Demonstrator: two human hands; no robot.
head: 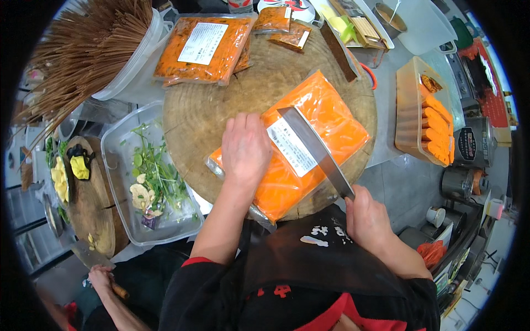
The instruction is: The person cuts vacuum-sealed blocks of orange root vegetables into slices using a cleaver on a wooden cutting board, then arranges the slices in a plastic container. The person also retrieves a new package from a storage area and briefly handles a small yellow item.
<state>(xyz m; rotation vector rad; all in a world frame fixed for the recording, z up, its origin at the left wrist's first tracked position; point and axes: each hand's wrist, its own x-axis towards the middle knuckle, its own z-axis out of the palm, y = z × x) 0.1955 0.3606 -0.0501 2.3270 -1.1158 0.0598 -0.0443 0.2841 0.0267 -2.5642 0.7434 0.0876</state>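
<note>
A large sealed plastic packet (327, 101) of bright orange contents lies at a slant on a round wooden chopping block (207, 111). It bears a white label (296, 151) with writing. My left hand (247, 149) rests on the packet's left part, its fingers curled over the far edge and the fingertips hidden. My right hand (368, 217) grips the handle of a cleaver (312, 142). The blade lies across the middle of the packet, over the label's right side. Whether it has cut the plastic, I cannot tell.
Orange-brown sealed packets (165, 68) sit on the block's far side. A bin of thin brown sticks (99, 41) and a tub of herb scraps (120, 194) stand left. At right is a tub of orange blocks (405, 107). A co-worker's hand (100, 278) holds another cleaver (89, 254), lower left.
</note>
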